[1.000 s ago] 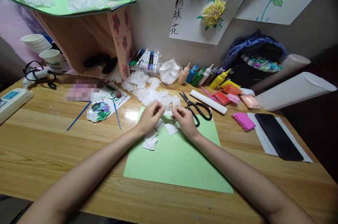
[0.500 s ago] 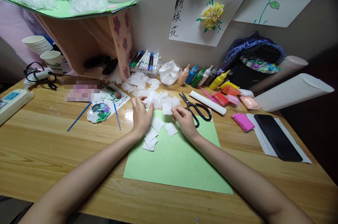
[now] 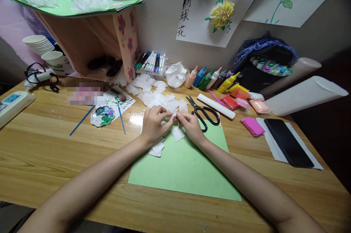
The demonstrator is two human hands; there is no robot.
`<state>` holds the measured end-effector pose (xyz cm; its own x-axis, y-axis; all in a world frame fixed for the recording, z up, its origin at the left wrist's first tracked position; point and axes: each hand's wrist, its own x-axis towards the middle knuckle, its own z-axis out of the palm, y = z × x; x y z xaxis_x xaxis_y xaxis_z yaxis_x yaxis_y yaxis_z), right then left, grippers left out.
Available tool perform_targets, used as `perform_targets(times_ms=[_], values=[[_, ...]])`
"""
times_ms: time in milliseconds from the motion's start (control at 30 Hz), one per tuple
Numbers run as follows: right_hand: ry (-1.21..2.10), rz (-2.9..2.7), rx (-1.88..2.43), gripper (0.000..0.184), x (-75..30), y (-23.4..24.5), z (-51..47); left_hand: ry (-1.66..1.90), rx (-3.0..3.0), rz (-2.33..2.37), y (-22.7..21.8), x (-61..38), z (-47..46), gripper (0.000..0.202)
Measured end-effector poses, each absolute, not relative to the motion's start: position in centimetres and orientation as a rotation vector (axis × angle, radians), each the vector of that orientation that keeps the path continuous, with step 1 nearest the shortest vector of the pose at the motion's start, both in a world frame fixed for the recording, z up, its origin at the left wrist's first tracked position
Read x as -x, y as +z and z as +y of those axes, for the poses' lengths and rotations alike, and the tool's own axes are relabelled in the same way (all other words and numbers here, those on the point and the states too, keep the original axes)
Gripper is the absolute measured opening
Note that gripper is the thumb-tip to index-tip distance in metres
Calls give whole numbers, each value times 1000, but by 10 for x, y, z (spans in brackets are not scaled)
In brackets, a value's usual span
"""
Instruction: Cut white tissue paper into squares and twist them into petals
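Note:
My left hand (image 3: 155, 122) and my right hand (image 3: 189, 124) meet above the top edge of a green sheet of paper (image 3: 189, 169). Their fingertips pinch a small white tissue paper square (image 3: 174, 115) from both sides; most of it is hidden by the fingers. Beneath and beside the hands, a few white squares (image 3: 178, 134) lie on the green sheet, some partly covered by my left hand. Just behind is a loose pile of white tissue pieces (image 3: 155, 99). Black-handled scissors (image 3: 201, 110) rest right of my right hand, blades apart.
Paint bottles (image 3: 208, 78), a bowl of white material (image 3: 177, 74) and a box of markers (image 3: 150, 64) line the wall. To the left are a paint palette (image 3: 102, 116) and brushes (image 3: 82, 120); to the right, a phone (image 3: 288, 142) and clay packets (image 3: 252, 127). A power strip (image 3: 16, 106) sits far left.
My left hand has moved right and closed on the tissue square held by my right hand. The square now shows much less between the fingers.

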<state>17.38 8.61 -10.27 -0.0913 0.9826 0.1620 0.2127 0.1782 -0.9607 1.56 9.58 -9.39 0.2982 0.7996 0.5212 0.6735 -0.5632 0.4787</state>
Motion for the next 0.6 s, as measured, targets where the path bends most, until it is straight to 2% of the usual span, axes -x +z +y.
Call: perform_targets(times_ms=[600], values=[[1025, -1564, 1182, 17, -174, -105, 85, 1166, -2402, 1413, -95, -16, 96, 9]])
